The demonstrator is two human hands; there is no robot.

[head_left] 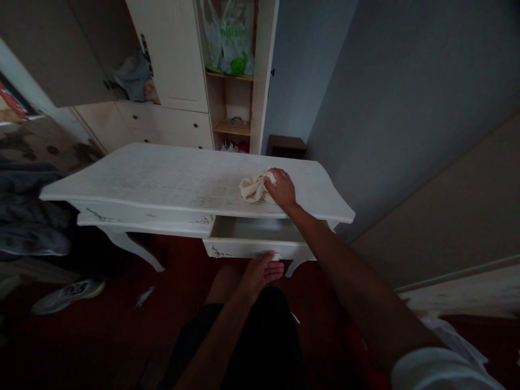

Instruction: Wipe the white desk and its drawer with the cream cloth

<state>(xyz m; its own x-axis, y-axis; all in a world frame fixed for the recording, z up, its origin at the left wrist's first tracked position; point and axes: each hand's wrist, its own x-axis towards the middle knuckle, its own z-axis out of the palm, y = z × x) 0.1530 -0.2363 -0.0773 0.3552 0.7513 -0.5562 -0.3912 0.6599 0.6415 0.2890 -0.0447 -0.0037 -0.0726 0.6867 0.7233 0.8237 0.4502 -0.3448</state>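
My right hand is closed around a crumpled cream cloth and presses it on the top of a white desk. Greyish smudges mark the desktop to the left of the cloth. Below the desktop's front edge, a drawer is pulled out, and its visible inside looks bare. My left hand is at the drawer front, palm turned up. Its thumb and forefinger are about a pale knob, while the other fingers stretch out below it.
Behind the desk stands a white wardrobe with plastic bags on an open shelf. Dark clothing is heaped at the left. A shoe lies on the dark red floor. A grey wall rises close on the right.
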